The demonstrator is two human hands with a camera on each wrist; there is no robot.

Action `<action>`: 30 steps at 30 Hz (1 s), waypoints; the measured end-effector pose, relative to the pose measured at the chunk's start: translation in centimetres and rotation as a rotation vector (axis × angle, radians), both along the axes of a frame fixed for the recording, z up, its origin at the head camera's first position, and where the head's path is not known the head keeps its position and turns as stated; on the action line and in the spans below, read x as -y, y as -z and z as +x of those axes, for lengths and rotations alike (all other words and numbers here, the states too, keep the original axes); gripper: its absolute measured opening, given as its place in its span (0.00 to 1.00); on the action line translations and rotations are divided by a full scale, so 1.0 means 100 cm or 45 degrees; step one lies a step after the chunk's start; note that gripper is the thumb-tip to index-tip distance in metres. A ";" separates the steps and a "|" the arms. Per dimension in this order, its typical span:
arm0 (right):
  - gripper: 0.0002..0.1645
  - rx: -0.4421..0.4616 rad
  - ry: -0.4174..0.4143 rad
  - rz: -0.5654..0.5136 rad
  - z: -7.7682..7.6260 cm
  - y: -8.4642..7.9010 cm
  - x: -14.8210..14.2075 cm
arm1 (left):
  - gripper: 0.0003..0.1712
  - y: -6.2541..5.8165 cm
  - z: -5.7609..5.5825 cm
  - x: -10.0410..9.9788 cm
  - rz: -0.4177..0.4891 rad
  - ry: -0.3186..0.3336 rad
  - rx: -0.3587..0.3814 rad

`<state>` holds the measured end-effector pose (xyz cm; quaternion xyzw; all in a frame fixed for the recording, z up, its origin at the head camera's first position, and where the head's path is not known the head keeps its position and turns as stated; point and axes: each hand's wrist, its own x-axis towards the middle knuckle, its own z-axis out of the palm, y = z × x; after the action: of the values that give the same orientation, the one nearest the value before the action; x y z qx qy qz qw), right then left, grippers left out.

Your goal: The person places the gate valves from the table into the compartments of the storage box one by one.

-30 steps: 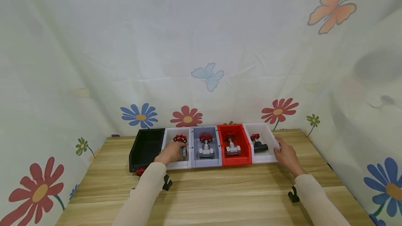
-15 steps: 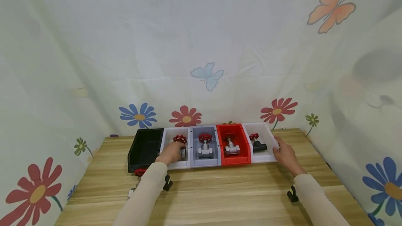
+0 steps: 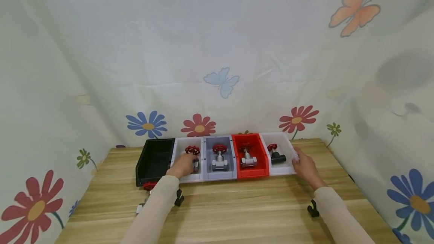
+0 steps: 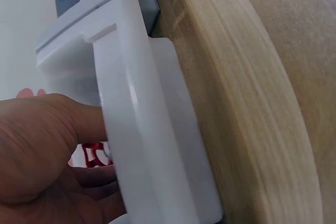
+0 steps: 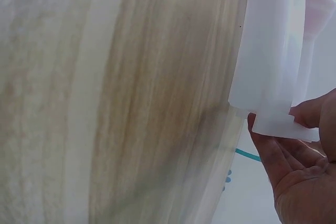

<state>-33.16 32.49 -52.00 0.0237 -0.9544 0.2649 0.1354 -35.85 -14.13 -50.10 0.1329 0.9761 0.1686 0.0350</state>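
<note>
My left hand (image 3: 182,165) reaches into the left white bin (image 3: 192,178). Its fingers are curled at a metal valve with a red handwheel (image 3: 192,150); the hand hides part of the valve body. In the left wrist view, thumb and fingers sit behind the bin's front wall (image 4: 144,119), with bits of red wheel showing between them. On the far right, my right hand (image 3: 306,166) pinches the side rim of the other white bin (image 5: 268,51), thumb inside and fingers outside. That bin holds a black valve (image 3: 278,157) with a red handwheel.
Between the white bins stand a grey bin (image 3: 219,177) and a red bin (image 3: 252,173), each with a metal valve. A black bin (image 3: 138,172) ends the row at left. Another red-wheeled valve (image 3: 149,186) lies on the wooden table (image 3: 237,214), partly behind the left sleeve.
The head view has shifted slightly, so everything appears a little further left. Both hands keep their places on the valve and the bin rim.
</note>
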 end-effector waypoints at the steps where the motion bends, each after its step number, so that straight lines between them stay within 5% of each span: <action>1: 0.31 -0.006 0.002 0.004 0.000 -0.001 0.001 | 0.22 -0.001 0.001 0.000 0.002 0.003 -0.002; 13: 0.30 -0.047 -0.001 0.029 0.004 0.003 -0.005 | 0.31 -0.026 0.012 -0.003 -0.042 0.012 -0.065; 30: 0.31 -0.070 -0.015 0.019 0.003 0.005 0.000 | 0.33 -0.040 0.039 0.001 -0.050 0.035 -0.246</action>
<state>-32.82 32.46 -52.48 0.0375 -0.9522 0.2577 0.1599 -31.99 -14.22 -46.15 0.1612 0.9761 0.1352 -0.0544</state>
